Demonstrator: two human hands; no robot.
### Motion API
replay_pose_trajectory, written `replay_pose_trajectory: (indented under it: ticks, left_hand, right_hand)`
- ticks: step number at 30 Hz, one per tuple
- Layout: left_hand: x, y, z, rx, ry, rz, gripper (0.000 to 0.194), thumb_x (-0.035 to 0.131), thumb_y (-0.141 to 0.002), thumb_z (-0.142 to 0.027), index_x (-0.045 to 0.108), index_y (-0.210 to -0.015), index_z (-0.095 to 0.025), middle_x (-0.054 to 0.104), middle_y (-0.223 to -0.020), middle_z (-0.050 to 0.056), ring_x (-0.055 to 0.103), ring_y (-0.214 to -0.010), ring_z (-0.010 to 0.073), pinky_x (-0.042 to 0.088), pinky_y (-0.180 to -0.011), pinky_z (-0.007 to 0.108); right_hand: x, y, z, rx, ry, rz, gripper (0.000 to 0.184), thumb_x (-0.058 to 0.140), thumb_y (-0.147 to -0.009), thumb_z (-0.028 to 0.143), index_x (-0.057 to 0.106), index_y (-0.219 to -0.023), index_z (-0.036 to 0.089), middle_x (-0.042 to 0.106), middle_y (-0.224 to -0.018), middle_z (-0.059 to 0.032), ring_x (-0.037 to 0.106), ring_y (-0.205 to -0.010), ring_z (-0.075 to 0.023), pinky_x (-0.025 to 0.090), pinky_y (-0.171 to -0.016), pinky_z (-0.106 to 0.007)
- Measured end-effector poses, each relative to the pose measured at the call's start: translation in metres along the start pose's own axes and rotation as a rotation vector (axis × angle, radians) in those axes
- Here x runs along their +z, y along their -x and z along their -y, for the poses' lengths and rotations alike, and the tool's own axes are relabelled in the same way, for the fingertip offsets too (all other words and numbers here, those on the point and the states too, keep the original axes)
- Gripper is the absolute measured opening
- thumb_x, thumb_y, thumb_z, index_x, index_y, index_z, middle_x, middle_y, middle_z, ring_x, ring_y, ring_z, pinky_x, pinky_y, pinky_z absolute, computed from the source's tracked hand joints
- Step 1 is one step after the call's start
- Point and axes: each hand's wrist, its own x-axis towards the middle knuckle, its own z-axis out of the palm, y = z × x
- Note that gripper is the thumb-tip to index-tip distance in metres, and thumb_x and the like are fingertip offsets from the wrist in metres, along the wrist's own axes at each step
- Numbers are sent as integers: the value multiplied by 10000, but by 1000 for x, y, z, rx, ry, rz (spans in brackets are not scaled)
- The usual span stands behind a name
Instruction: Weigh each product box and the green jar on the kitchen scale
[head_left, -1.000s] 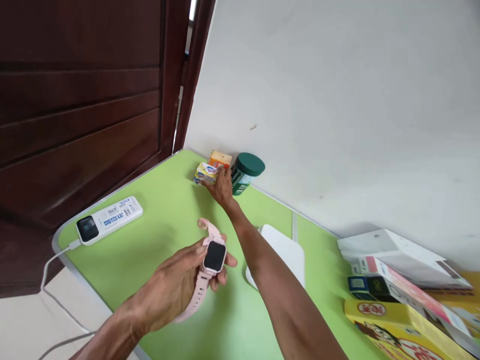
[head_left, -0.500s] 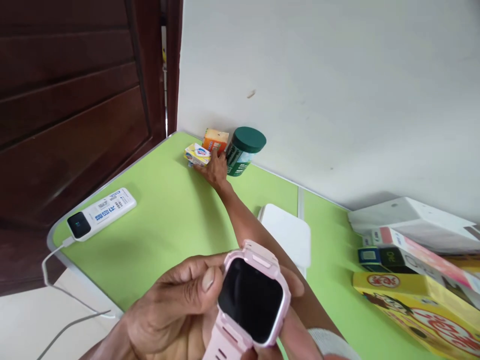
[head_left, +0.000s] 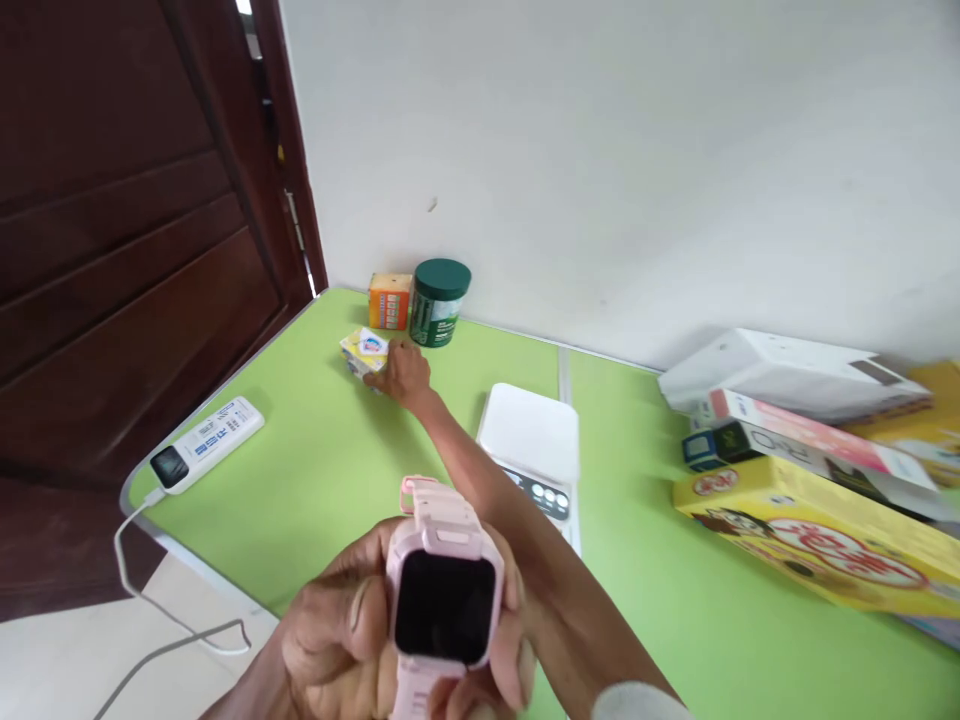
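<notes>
My left hand (head_left: 337, 620) is closed around a pink smartwatch (head_left: 448, 606), thumb on its left side and fingers curled round its right. The watch's square screen is dark and faces me. Farther off, my right hand (head_left: 405, 372) reaches across the table, its fingers and thumb on the right end of a white and yellow soap box (head_left: 365, 346). Whether a second box lies beneath this one, I cannot tell. Just behind it an orange box (head_left: 388, 302) stands against the wall, beside a green lidded jar (head_left: 439, 303).
A white kitchen scale (head_left: 529, 430) lies partly under my right forearm. On the left, a white device with a small screen (head_left: 208, 445) trails a cable off the green table (head_left: 322, 450). Several cartons, among them a yellow box (head_left: 810, 535), lie at the right.
My right hand has drawn back from beside the orange box and jar, and the soap box now sits nearer me, apart from the orange box. The watch has turned more upright.
</notes>
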Motion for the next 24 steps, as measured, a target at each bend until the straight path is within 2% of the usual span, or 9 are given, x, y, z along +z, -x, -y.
replay_pose_trajectory:
  ticks: [4,8,11,13,16,19,21,24]
  left_hand:
    - [1,18,10,-77,24,-39,492,840,-899,-446,678,-1240,-129,673,-1007,81,551,-612,39,433,-536,122]
    - [4,38,21,-73,-36,-132,441,795,-939,-438,675,-1218,-119,632,-1007,78,466,-604,29,432,-559,131]
    - [16,41,31,-102,-81,-156,444,803,-936,-421,691,-1238,-116,643,-1015,87,492,-628,41,448,-586,144]
    - [27,36,39,-102,-73,-119,446,813,-928,-418,714,-1230,-106,661,-1019,97,542,-653,55,468,-604,151]
    - [41,24,52,-110,-18,-34,417,786,-953,-422,747,-1205,-92,698,-1040,122,634,-716,80,509,-656,158]
    - [51,14,61,-145,39,37,451,808,-935,-447,761,-1208,-91,728,-1025,122,681,-734,80,535,-701,149]
    - [55,9,66,-178,50,72,505,845,-894,-476,761,-1215,-95,738,-1005,115,699,-733,85,547,-703,142]
    - [58,2,74,-222,46,111,554,847,-877,-521,752,-1223,-100,745,-999,117,718,-728,101,551,-666,136]
  right_hand:
    - [2,51,0,24,-66,3,596,846,-835,404,575,-1315,177,670,-1382,-201,624,-1305,-341,578,-1008,-434]
    - [-1,79,-1,16,-173,51,577,825,-865,350,548,-1333,156,724,-1315,-175,684,-1237,-310,583,-954,-383]
    - [-9,96,-7,-16,-192,29,562,837,-853,342,563,-1303,145,747,-1283,-179,717,-1181,-310,579,-923,-370]
    - [-21,109,-16,-16,-197,-9,563,849,-840,346,571,-1286,145,757,-1261,-177,734,-1138,-302,576,-894,-354]
    - [-50,134,-41,-7,-204,-102,545,846,-846,351,572,-1277,161,763,-1248,-160,741,-1100,-280,565,-845,-327]
    - [-82,158,-77,27,-150,-173,492,834,-856,332,582,-1248,171,769,-1232,-151,741,-1078,-276,548,-827,-321]
    - [-99,170,-105,67,-90,-178,476,832,-854,319,594,-1233,159,773,-1224,-166,742,-1073,-291,540,-840,-331]
    - [-112,182,-142,136,-33,-140,480,832,-846,309,607,-1238,147,783,-1210,-180,748,-1073,-308,535,-855,-337]
